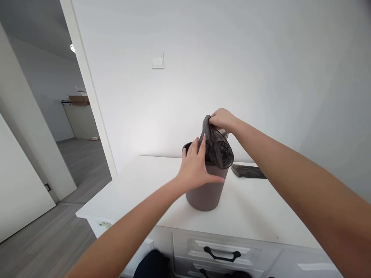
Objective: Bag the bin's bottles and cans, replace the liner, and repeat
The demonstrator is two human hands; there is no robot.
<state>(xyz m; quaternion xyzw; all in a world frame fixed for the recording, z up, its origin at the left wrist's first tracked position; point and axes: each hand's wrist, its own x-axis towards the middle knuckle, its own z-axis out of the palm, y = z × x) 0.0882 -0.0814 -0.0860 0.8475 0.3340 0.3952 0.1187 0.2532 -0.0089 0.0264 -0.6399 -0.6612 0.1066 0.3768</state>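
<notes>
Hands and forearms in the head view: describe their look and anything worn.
The left hand and right hand are bare, with no glove, watch or bracelet showing. The left forearm and right forearm show no sleeve or marking.

Black bin liner (218, 154) gripped by right hand (222, 119), held up above mouth of taupe waste bin (204, 199), partly draped over rim. Bin's near side covered by spread left hand (193, 168). Bin stood upright on white cabinet (156, 193). Dark plastic strip (247, 171) laid flat beyond, partly hidden by right forearm. Light switch (158, 61) mounted on wall (121, 96) behind.
</notes>
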